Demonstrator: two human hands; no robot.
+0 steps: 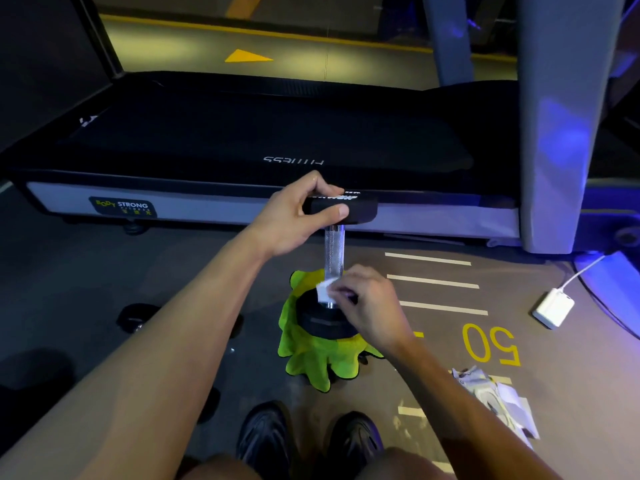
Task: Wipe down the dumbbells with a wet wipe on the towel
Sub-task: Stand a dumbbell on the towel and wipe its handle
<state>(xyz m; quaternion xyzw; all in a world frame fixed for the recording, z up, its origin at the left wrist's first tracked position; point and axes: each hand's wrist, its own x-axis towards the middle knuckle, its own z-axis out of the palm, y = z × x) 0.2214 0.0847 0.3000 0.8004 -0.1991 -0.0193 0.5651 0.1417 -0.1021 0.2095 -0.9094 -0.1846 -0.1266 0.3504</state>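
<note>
Nearest, the right hand (363,299) pinched the wet wipe (325,292) against the low end of the dumbbell (333,258), which stood upright on the green towel (311,362). Beyond, the left hand (294,216) clamped its top head. Standing on end, it looked liable to tip if that hold slackened.

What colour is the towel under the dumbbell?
Bright yellow-green towel, seen in the head view.
</note>
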